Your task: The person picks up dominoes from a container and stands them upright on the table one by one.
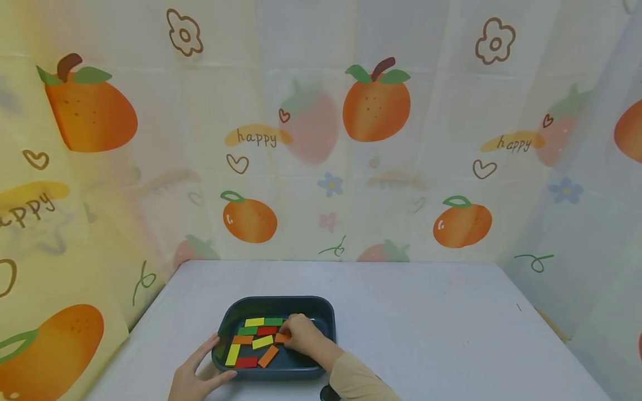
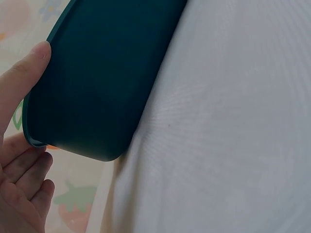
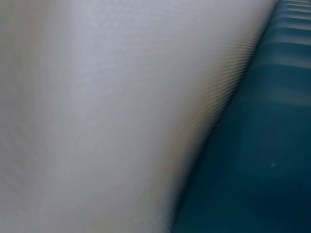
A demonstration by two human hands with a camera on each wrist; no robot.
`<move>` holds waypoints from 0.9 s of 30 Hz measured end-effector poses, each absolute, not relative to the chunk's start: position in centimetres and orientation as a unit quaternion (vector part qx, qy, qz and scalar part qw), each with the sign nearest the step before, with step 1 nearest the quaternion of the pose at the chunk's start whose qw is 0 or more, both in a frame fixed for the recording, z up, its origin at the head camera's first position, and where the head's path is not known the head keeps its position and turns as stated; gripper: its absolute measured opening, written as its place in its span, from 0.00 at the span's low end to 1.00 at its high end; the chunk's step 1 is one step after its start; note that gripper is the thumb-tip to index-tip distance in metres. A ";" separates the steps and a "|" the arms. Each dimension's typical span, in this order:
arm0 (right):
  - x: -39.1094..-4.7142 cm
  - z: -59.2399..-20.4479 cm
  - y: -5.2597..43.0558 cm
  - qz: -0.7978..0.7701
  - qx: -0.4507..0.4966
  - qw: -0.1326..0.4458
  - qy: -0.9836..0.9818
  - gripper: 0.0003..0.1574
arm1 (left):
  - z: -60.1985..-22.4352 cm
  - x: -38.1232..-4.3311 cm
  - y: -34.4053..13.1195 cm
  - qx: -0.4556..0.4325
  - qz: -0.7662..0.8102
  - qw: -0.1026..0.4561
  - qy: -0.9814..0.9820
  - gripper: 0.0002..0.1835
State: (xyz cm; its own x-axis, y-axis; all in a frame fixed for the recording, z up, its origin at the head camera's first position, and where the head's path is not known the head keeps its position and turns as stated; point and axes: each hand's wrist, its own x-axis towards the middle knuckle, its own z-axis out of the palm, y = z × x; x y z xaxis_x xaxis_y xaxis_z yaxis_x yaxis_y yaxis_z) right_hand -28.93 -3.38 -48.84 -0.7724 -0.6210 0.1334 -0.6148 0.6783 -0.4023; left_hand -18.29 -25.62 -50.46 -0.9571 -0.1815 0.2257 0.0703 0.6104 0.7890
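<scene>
A dark teal rectangular tray [image 1: 301, 304] stands on the white table, with several flat red, yellow, green and orange blocks laid out in its left part. My left hand [image 1: 193, 376] grips the tray's left end, thumb at the near rim and fingers at the left side. In the left wrist view, that thumb [image 2: 30, 65] presses on the tray wall [image 2: 107, 82]. My right hand [image 1: 303, 335] reaches over the right side into the tray and pinches an orange block [image 1: 281, 338]. Beside it lie a tilted yellow block [image 1: 263, 342] and a slanted orange block [image 1: 268, 356].
The white table [image 1: 426, 323] extends behind and to the right of the tray. A fruit-printed curtain [image 1: 311, 211] hangs around its back and sides. Near the right sleeve [image 1: 358, 379] a small black object [image 1: 328, 393] shows. The tray's outer wall [image 3: 257, 145] fills the right wrist view's right side.
</scene>
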 end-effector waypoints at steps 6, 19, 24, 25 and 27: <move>-28.9 -48.8 -3.2 -0.244 -0.342 0.015 0.908 0.12 | -50.2 -18.1 -25.5 0.036 -0.443 0.132 -0.886 0.42; -28.1 -49.2 -2.9 -0.348 -0.324 0.019 0.880 0.11 | -51.5 -17.0 -25.8 0.041 -0.451 0.140 -0.880 0.42; -28.4 -48.9 -2.9 -0.357 -0.326 0.015 0.875 0.12 | -51.8 -17.6 -26.3 0.020 -0.449 0.166 -0.878 0.42; -28.6 -48.7 -2.9 -0.356 -0.327 0.011 0.875 0.12 | -51.7 -17.9 -26.4 0.012 -0.445 0.172 -0.879 0.42; -29.0 -48.2 -2.8 -0.358 -0.327 0.003 0.875 0.13 | -51.5 -18.5 -26.5 -0.005 -0.440 0.188 -0.878 0.41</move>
State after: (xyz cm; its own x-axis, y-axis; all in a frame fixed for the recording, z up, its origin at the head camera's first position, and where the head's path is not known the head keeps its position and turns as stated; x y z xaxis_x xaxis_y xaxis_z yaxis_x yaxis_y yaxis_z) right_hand -29.04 -2.77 -48.18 -0.7864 -0.5739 0.2285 -0.5695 0.5305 -0.6279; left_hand -18.49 -26.54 -51.48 -0.9295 -0.1560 0.3342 0.1744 0.6125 0.7710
